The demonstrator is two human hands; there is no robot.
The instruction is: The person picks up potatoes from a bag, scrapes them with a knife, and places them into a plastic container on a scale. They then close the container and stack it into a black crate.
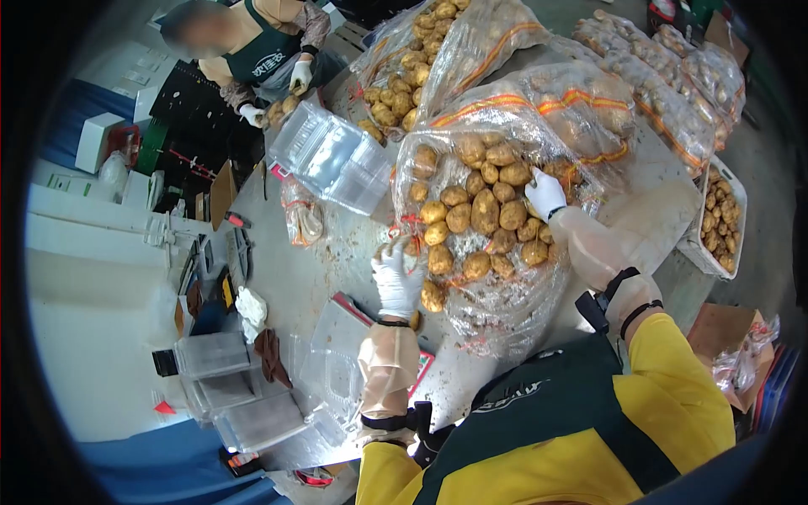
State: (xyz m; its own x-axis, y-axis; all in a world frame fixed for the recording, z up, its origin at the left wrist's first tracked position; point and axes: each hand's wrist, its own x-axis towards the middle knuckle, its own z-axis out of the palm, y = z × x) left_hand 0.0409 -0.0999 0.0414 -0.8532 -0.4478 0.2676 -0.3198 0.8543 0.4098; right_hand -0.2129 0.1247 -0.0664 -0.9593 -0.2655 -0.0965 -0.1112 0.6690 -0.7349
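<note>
My left hand (pixel 397 282), in a white glove, is at the left edge of the potato pile, its fingers curled around a potato (pixel 411 247) that is partly hidden. My right hand (pixel 545 194), gloved too, reaches over the right side of the pile with its fingers apart, close beside a potato (pixel 515 174). Between both hands, many loose brown potatoes (pixel 485 212) spill out of a clear plastic bag (pixel 513 303) with orange-red stripes. A single potato (pixel 433 295) lies just right of my left wrist.
Clear plastic boxes (pixel 332 156) are stacked at the upper left; more clear containers (pixel 257 417) stand at lower left. Filled potato bags (pixel 581 105) lie beyond the pile. A white crate (pixel 734 220) of potatoes is at right. Across the table, a co-worker (pixel 273 55) handles potatoes.
</note>
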